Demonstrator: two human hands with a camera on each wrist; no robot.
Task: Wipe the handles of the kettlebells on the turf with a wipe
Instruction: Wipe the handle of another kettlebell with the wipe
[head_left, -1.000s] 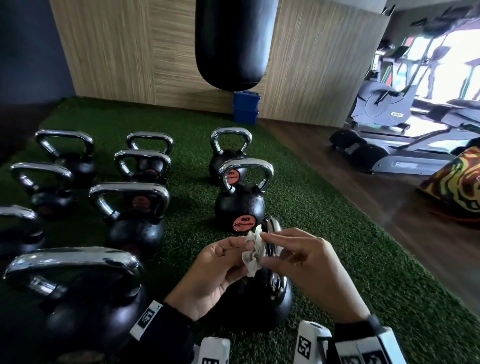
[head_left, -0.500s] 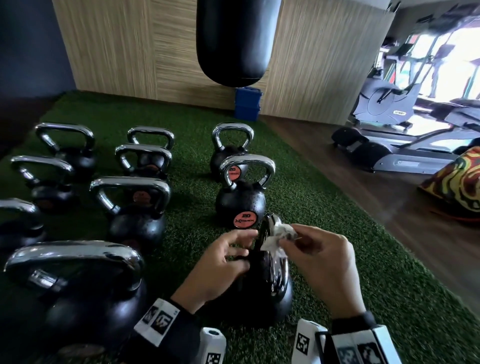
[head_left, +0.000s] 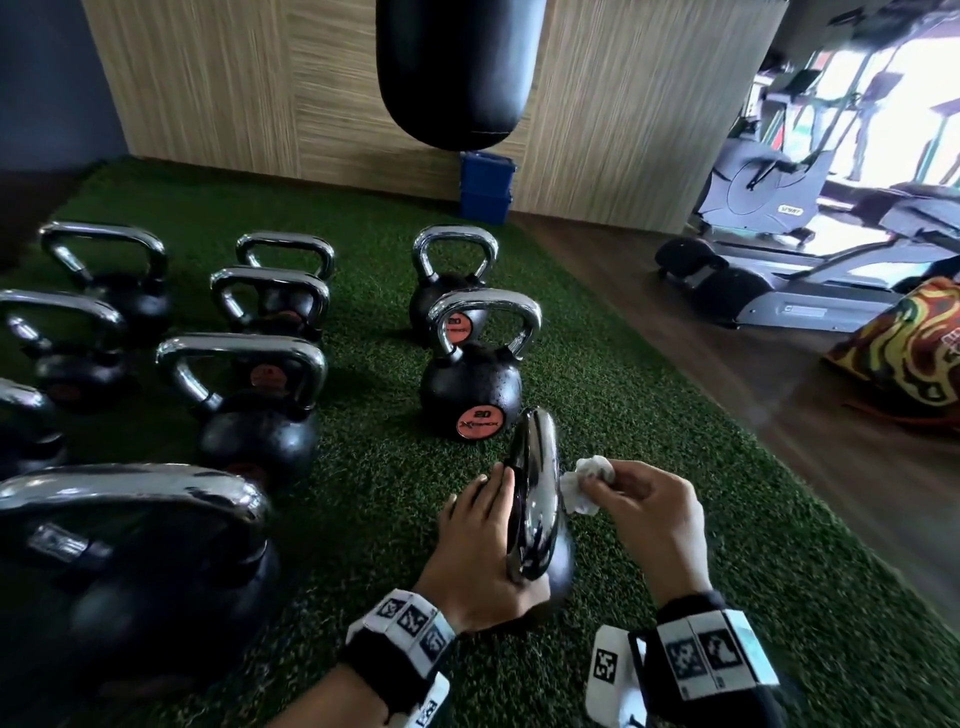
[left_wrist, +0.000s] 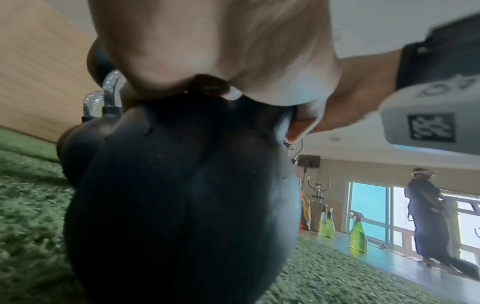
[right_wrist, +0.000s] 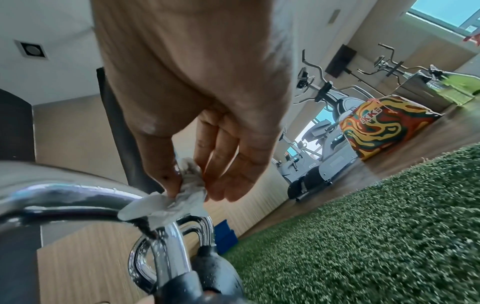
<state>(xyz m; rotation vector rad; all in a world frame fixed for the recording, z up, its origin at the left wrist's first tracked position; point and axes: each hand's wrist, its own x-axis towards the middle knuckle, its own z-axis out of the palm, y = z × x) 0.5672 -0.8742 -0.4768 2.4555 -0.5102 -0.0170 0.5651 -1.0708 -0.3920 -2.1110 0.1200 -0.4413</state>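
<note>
The nearest kettlebell (head_left: 558, 571) stands on the green turf (head_left: 675, 519), its chrome handle (head_left: 535, 493) seen edge-on. My left hand (head_left: 483, 530) grips the handle from the left, fingers reaching into its opening and thumb at the near base. My right hand (head_left: 613, 488) pinches a crumpled white wipe (head_left: 587, 483) and presses it against the handle's right side. In the right wrist view the wipe (right_wrist: 176, 197) sits on the bend of the chrome handle (right_wrist: 78, 197) between thumb and fingers. The left wrist view is filled by the black kettlebell body (left_wrist: 182, 195) under my palm.
A kettlebell marked 20 (head_left: 470, 389) stands just beyond, another behind it, several more in rows at the left (head_left: 244, 405). A black punch bag (head_left: 452, 67) hangs ahead above a blue box (head_left: 485, 187). Wooden floor, treadmills (head_left: 805, 291) and a colourful bag (head_left: 904, 353) lie right. A person (left_wrist: 426, 216) stands by the windows.
Both hands held the wipe over the handle a second ago. Now my left hand has let go and taken the handle, and my right hand has carried the wipe to its right side.
</note>
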